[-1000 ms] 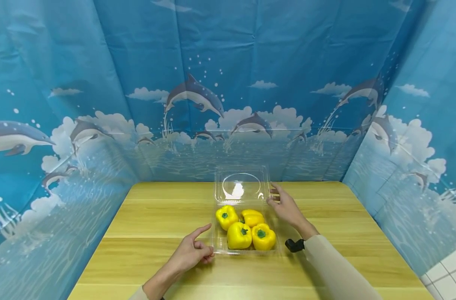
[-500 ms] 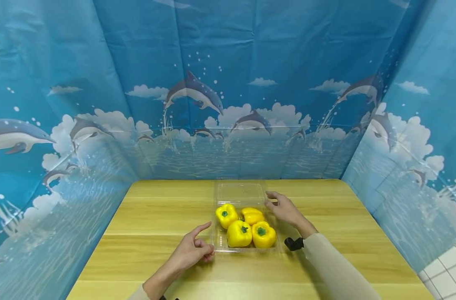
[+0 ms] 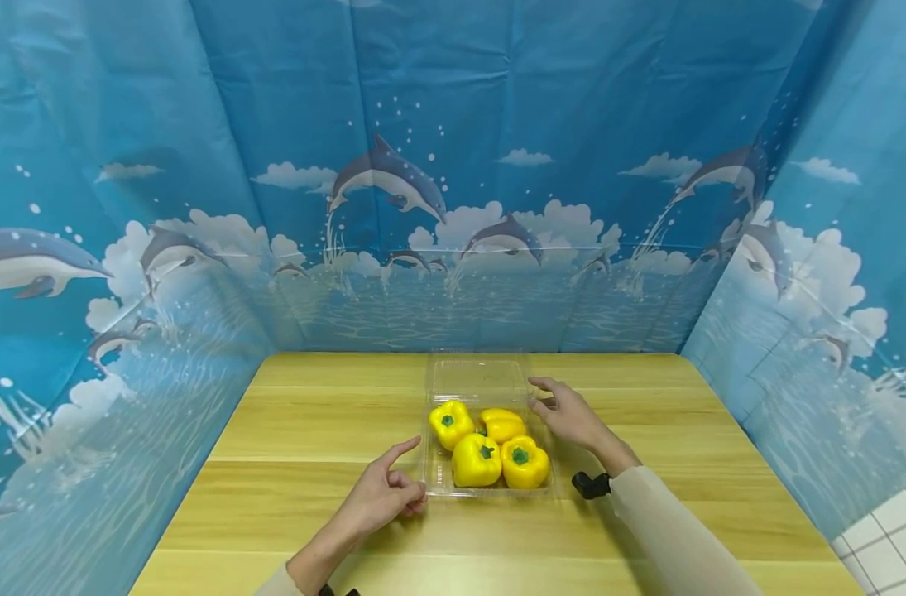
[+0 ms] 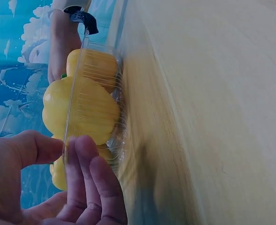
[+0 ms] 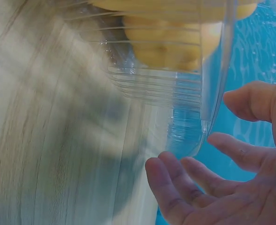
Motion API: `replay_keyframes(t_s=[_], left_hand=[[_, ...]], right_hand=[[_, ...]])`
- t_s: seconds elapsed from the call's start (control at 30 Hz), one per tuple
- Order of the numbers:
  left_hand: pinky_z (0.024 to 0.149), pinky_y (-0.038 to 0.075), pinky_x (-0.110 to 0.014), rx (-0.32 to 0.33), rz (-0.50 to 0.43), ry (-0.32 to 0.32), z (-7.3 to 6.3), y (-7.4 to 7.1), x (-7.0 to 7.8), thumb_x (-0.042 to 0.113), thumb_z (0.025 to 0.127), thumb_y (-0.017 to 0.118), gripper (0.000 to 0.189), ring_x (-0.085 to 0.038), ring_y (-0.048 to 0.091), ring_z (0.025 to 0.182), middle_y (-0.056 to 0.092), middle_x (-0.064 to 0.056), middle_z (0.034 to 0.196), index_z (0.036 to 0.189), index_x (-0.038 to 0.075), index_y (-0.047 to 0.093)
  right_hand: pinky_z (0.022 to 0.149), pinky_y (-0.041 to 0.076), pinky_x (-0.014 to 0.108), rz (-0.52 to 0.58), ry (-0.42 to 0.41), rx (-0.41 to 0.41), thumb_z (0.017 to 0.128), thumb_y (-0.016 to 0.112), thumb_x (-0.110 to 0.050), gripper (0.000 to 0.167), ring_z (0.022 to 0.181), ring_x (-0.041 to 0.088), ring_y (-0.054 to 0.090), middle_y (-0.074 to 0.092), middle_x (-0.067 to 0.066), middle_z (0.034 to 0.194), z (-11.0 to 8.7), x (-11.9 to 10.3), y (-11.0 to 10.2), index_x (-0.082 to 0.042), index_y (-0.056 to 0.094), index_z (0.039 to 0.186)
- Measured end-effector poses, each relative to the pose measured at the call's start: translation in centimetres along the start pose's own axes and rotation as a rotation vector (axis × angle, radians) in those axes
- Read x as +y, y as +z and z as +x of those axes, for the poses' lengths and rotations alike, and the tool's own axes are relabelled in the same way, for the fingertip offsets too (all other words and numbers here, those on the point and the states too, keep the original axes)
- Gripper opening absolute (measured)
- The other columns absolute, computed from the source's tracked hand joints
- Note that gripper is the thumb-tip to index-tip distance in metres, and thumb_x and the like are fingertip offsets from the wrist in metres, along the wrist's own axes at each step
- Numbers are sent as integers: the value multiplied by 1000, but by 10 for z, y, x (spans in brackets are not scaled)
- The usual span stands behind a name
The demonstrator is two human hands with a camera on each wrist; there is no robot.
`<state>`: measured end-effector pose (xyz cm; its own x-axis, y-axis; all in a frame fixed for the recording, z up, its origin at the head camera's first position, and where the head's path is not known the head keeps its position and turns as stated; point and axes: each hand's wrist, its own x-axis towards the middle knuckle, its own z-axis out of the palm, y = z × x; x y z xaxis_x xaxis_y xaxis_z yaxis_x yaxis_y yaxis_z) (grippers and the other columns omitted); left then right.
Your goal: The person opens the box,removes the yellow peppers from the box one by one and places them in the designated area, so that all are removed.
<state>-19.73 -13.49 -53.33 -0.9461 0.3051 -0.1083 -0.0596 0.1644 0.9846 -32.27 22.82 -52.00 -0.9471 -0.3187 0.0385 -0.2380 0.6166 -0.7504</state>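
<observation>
A clear plastic clamshell container (image 3: 439,473) stands on the wooden table with several yellow bell peppers (image 3: 476,460) inside. Its lid (image 3: 476,379) lies folded back toward the far edge. At the near left corner, my left hand (image 3: 378,495) pinches the container's rim between thumb and fingers, as the left wrist view shows; the index finger stretches along the side. My right hand (image 3: 574,420) is beside the far right corner, near the hinge. In the right wrist view its fingers (image 5: 168,183) are spread and loosely bent around that corner, without a visible grip.
Wooden tabletop (image 3: 296,430) extends on both sides of the container. A blue dolphin-print curtain (image 3: 453,306) rises behind the table and along its sides. White tiles (image 3: 892,538) show at the lower right.
The lid, standing raised a second ago, has dropped back toward the table. My right hand has shifted only slightly at the far right corner; my left hand keeps its place.
</observation>
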Motion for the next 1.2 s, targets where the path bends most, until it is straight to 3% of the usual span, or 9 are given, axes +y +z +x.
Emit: replay_keyframes(t_s=[0.27, 0.43, 0.6, 0.83, 1.07, 1.2], left_hand=[[71, 60, -43, 38, 128, 61, -1, 4, 0, 9, 89, 72, 80, -32, 70, 87, 60, -17, 119, 158, 16, 32], [66, 59, -34, 63, 260, 128, 0, 6, -1, 8, 88, 70, 80, -20, 69, 91, 56, -14, 135, 158, 17, 33], [64, 58, -27, 98, 376, 168, 1, 9, -2, 10, 85, 71, 81, -14, 67, 90, 51, -13, 144, 157, 18, 35], [67, 55, -23, 138, 524, 234, 3, 11, -1, 22, 87, 71, 74, -14, 65, 92, 49, -11, 145, 154, 13, 40], [69, 53, -23, 172, 619, 223, 7, 14, -4, 51, 87, 75, 85, -13, 64, 93, 48, -7, 147, 155, 15, 38], [68, 52, -23, 181, 644, 232, 9, 16, -4, 54, 86, 74, 90, -10, 62, 91, 47, -5, 148, 157, 16, 35]], right_hand=[[96, 48, 59, -136, -86, 58, 103, 55, -44, 58, 125, 41, 52, 41, 19, 150, -5, -5, 2, -13, 45, 151], [99, 45, 59, -191, -117, 84, 103, 56, -39, 53, 131, 38, 46, 42, 16, 150, -8, -9, 3, -16, 47, 150], [104, 42, 59, -226, -168, 91, 103, 58, -32, 50, 135, 35, 44, 43, 14, 149, -12, -18, 4, -19, 47, 150], [105, 40, 59, -260, -241, 101, 101, 63, -26, 51, 136, 33, 42, 43, 12, 150, -24, -35, 7, -20, 48, 149], [107, 39, 58, -321, -323, 75, 100, 64, -25, 51, 137, 31, 41, 43, 10, 151, -33, -48, 14, -22, 49, 149], [106, 40, 57, -350, -363, 65, 100, 65, -26, 51, 136, 29, 42, 44, 5, 150, -37, -55, 17, -24, 49, 148]])
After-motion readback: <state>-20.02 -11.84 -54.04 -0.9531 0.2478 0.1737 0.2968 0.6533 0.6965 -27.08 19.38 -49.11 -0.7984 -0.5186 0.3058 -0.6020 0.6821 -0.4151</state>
